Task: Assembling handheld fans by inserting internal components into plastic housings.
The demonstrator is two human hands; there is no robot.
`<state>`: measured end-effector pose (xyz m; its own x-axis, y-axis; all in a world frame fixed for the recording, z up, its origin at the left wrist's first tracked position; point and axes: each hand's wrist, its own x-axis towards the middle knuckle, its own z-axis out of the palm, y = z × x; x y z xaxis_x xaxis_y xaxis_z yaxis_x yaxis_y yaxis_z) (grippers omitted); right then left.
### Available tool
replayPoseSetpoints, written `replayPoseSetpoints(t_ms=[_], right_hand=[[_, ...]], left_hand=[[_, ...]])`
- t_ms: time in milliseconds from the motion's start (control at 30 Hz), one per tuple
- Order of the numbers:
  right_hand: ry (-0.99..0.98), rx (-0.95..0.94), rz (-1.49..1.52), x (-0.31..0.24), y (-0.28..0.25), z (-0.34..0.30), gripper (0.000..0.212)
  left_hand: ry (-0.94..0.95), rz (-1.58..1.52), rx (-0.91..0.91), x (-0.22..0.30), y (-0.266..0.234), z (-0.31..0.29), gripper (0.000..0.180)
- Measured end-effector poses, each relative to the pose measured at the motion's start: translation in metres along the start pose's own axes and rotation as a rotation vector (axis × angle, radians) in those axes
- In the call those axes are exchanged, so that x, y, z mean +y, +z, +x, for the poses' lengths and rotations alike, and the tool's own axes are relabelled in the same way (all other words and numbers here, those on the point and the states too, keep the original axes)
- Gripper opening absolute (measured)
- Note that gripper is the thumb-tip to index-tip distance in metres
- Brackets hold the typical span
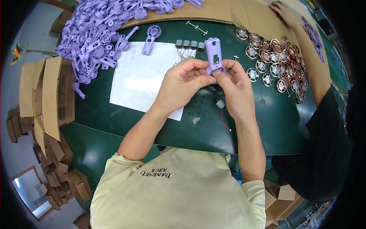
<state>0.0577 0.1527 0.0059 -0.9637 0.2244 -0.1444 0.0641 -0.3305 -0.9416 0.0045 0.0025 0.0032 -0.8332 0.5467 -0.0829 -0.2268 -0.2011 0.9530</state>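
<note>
— How are the hands set?

— Both forearms come up from the lower edge and meet over the middle of the dark green surface (267, 126). The left hand (182, 86) and the right hand (235, 84) are raised just above it, each grip closed on the lilac plastic housing with a round ring at its lower end (214, 55). The housing stands upright between the thumbs and forefingers; the fingertips press at its ring, though what they pinch there is too hidden to tell.

— Any containers?

— Flattened brown cardboard boxes (49, 95) hang off the left edge; I can't see anything inside them.

— And around the hands?

— A white paper sheet (137, 76) lies under the left wrist. Behind the housing sits a row of small grey motors with wires (188, 44), and one more small motor with a red lead (220, 104) lies under the right hand. A heap of lilac plastic parts (99, 34) fills the upper left. To the right spreads a cluster of round copper-wound coils (274, 61), where another person's hand (284, 13) reaches in.
</note>
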Motion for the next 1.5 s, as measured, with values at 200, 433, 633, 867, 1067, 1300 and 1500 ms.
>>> replayPoseSetpoints(t_ms=[200, 433, 633, 867, 1067, 1300, 1500], right_hand=[[0.095, -0.024, 0.119, 0.005, -0.007, 0.003, 0.024], [-0.057, -0.107, -0.064, 0.002, -0.004, 0.002, 0.021], [-0.029, -0.081, -0.209, 0.012, 0.003, 0.008, 0.020], [-0.133, 0.187, -0.123, -0.038, -0.065, 0.065, 0.042], [-0.170, 0.025, -0.627, -0.050, -0.066, 0.033, 0.023], [-0.367, -0.523, -1.290, -0.032, -0.045, -0.039, 0.037], [-0.378, -0.422, -1.301, -0.021, -0.046, -0.039, 0.027]], left_hand=[[0.102, 0.127, -0.001, -0.008, 0.001, 0.001, 0.022], [0.027, 0.013, 0.028, -0.006, 0.001, 0.005, 0.019], [0.071, 0.058, 0.067, -0.017, -0.004, 0.006, 0.018], [0.343, 0.584, 0.454, 0.002, -0.070, 0.045, 0.013], [0.482, 1.329, 0.416, 0.023, -0.120, 0.058, 0.038], [-0.047, 1.627, 0.051, 0.054, -0.106, 0.060, 0.049], [-0.221, 1.512, 0.007, 0.063, -0.125, 0.040, 0.047]])
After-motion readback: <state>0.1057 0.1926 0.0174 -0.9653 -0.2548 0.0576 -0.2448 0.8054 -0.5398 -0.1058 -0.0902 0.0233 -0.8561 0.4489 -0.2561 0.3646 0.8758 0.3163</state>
